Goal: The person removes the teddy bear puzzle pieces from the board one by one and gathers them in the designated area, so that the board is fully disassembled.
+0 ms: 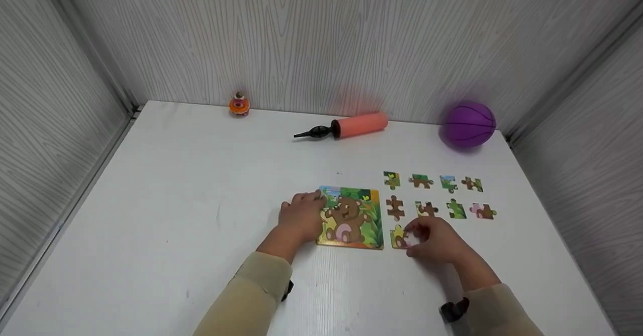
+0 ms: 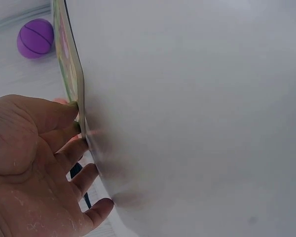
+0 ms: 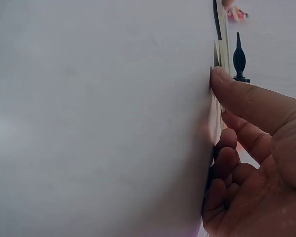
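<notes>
My left hand [image 1: 303,216] rests at the left edge of a square puzzle board [image 1: 374,235] showing a brown bear; thumb and index tips touch its edge, other fingers spread down on the table. To the board's right, my right hand [image 1: 436,240] pinches a puzzle piece [image 1: 413,239] with pink on it between thumb and index finger, low over the table. That piece sits right beside a yellow-and-brown corner piece [image 1: 398,237]. In the right wrist view, the right hand's other fingers [image 3: 226,160] are curled. Several loose pieces, including a brown one [image 1: 395,208], lie in rows beyond.
Along the back of the white table [image 1: 166,200] are a small orange toy figure [image 1: 239,105], a coral-and-black hand pump [image 1: 359,125] and a purple ball [image 1: 469,125]. Grey wood-grain panels [image 1: 301,39] stand behind and at both sides.
</notes>
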Available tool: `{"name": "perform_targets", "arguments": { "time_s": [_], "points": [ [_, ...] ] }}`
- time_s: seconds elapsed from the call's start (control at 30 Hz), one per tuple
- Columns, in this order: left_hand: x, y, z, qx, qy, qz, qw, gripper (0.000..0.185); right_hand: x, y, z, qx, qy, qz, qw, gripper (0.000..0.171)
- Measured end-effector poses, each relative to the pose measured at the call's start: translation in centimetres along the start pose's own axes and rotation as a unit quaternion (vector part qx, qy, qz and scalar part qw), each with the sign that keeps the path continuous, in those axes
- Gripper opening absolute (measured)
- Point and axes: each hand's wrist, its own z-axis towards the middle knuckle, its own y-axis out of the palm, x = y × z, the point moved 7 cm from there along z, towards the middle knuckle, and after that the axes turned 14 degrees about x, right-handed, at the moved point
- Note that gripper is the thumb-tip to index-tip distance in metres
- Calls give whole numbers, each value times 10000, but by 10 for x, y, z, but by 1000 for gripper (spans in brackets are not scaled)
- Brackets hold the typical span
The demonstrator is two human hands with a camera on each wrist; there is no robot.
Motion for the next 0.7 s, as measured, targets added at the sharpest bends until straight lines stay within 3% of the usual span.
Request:
{"name": "perform_targets", "arguments": {
  "time_s": [0.7],
  "points": [
    [1,-1,-1,-16,-10,43,10000,51,4,3,0,-38,127,-62,9999,40]
  ]
}}
